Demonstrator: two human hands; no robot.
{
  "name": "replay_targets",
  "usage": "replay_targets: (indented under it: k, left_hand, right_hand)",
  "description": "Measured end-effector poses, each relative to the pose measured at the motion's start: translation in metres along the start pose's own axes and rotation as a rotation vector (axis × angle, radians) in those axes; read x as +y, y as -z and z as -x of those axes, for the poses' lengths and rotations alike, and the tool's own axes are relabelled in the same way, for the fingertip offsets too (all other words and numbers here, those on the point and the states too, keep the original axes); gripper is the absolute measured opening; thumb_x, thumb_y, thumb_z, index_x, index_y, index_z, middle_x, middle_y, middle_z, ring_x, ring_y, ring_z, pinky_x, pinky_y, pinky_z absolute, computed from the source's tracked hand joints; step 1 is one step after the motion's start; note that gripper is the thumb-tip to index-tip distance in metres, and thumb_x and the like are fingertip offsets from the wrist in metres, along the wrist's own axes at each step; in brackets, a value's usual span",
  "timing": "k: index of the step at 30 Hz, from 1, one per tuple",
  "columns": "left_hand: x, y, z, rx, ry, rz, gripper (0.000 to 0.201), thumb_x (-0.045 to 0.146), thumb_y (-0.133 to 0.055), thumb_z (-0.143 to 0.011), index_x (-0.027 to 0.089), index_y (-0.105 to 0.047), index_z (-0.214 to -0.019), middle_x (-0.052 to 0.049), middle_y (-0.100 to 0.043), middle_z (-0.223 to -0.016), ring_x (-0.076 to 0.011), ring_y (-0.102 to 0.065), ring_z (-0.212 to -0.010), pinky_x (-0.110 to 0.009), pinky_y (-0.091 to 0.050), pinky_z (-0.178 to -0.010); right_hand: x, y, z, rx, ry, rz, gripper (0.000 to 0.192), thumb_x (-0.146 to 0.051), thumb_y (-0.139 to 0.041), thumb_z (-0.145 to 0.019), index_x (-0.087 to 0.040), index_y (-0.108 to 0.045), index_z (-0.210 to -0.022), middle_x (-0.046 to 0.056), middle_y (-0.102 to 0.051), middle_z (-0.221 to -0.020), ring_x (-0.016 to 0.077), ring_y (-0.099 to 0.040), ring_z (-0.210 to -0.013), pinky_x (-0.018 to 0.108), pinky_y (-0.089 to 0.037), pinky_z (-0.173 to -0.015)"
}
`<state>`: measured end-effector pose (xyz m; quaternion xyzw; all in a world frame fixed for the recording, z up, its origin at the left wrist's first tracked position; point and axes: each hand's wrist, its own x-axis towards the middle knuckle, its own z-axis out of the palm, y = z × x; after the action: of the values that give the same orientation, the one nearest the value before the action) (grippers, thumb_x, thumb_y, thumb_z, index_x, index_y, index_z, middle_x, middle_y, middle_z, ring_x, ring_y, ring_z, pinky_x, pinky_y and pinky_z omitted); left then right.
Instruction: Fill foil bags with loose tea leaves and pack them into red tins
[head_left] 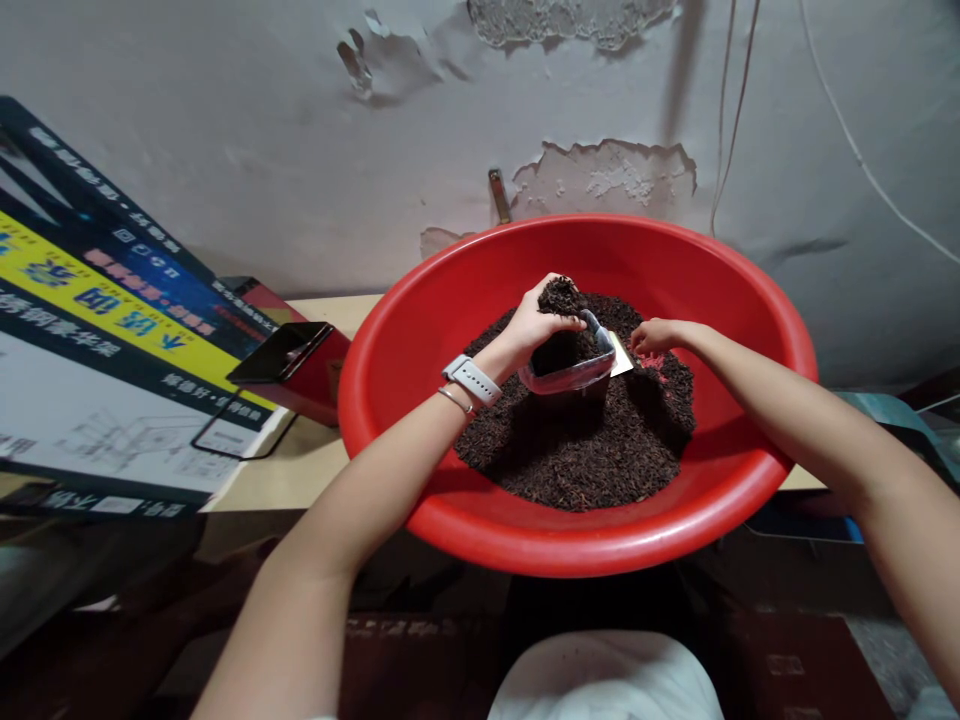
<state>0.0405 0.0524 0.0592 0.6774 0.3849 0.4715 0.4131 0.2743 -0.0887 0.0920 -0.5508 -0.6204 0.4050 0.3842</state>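
A large red plastic basin point(420, 340) holds a heap of dark, loose tea-like material point(577, 470). Over the heap, my left hand point(536, 320) grips a clear plastic container point(566, 378) by its rim. A clump of the same dark material point(559, 297) sits at the fingers of that hand. My right hand point(658, 336) is in the basin with its fingers curled down by some small red pieces point(651, 366); whatever it pinches is hidden. Between the hands, a pale flat card-like piece point(621, 356) stands beside the container.
The basin rests on a light wooden table point(277, 480). Left of it are a phone point(281, 352) on a red box point(322, 385) and a large printed carton point(120, 330). A peeling wall point(300, 130) rises behind, with cords point(735, 110) hanging at right.
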Motion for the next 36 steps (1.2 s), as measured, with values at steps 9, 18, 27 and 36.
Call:
replay_targets:
  k: [9, 18, 27, 36]
  left_hand:
    - [-0.001, 0.001, 0.000, 0.035, 0.020, -0.022, 0.042, 0.013, -0.077, -0.051, 0.016, -0.057, -0.088, 0.001, -0.058, -0.085, -0.0226, -0.058, -0.094, -0.039, -0.046, -0.093]
    - [-0.001, 0.000, 0.001, 0.030, 0.020, 0.012, 0.042, 0.013, -0.076, -0.049, 0.017, -0.056, -0.085, 0.001, -0.056, -0.083, -0.0211, -0.058, -0.090, -0.037, -0.047, -0.090]
    - [-0.005, 0.002, -0.001, 0.040, 0.009, 0.028, 0.040, 0.018, -0.077, -0.052, 0.015, -0.058, -0.087, -0.001, -0.060, -0.087, -0.0222, -0.058, -0.094, -0.038, -0.045, -0.092]
    - [-0.007, 0.003, 0.000, 0.024, 0.014, 0.076, 0.040, 0.024, -0.079, -0.055, 0.014, -0.063, -0.091, -0.004, -0.067, -0.093, -0.0212, -0.060, -0.093, -0.038, -0.046, -0.095]
  right_hand:
    - [-0.004, -0.002, -0.001, 0.000, -0.027, -0.024, 0.037, -0.042, -0.059, -0.082, -0.035, -0.070, -0.117, -0.008, -0.070, -0.117, 0.0251, -0.063, -0.117, 0.033, -0.057, -0.093]
    - [0.001, 0.002, 0.001, -0.014, 0.021, -0.018, 0.033, -0.042, -0.060, -0.083, -0.037, -0.070, -0.114, -0.010, -0.069, -0.118, 0.0232, -0.060, -0.121, 0.031, -0.055, -0.097]
    - [0.007, 0.002, -0.003, -0.015, -0.011, -0.008, 0.035, -0.043, -0.059, -0.083, -0.037, -0.069, -0.116, -0.011, -0.068, -0.120, 0.0239, -0.059, -0.122, 0.031, -0.055, -0.097]
    - [0.005, 0.003, 0.001, -0.046, 0.046, 0.003, 0.035, -0.042, -0.059, -0.084, -0.039, -0.069, -0.117, -0.012, -0.067, -0.121, 0.0240, -0.058, -0.124, 0.033, -0.053, -0.100]
